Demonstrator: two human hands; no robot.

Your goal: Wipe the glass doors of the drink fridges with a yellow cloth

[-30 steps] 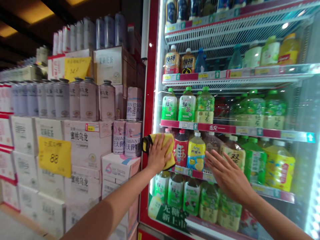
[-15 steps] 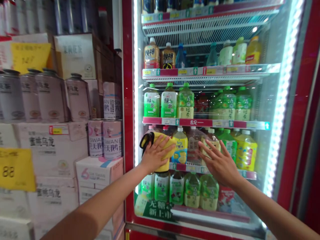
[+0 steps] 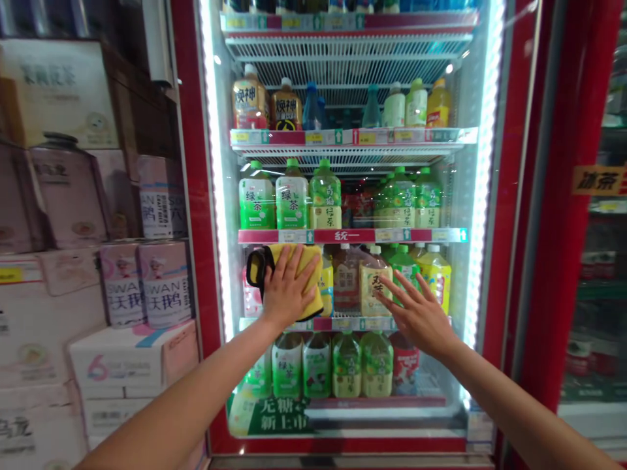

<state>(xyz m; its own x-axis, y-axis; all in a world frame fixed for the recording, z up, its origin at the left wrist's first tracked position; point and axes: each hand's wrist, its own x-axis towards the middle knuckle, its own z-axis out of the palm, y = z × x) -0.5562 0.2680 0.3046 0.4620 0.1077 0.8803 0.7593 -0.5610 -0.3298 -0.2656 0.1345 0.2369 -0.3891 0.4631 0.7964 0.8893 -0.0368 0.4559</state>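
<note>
My left hand lies spread over a yellow cloth with dark edging, pressed flat against the glass door of a lit drinks fridge. A dark loop of the cloth's edge sticks out left of the fingers. To the right, my right hand is raised with fingers apart and nothing in it, in front of a green bottle and a yellow bottle behind the glass. Whether its fingertips touch the glass I cannot tell.
Boxes and pink-white cans are stacked left of the fridge's red frame. Inside, shelves hold several bottles. A second fridge stands at the right edge.
The view has turned right, so the fridge sits further left and the second fridge shows. The cloth and left hand have shifted slightly right and up over the shelf; both hands remain spread.
</note>
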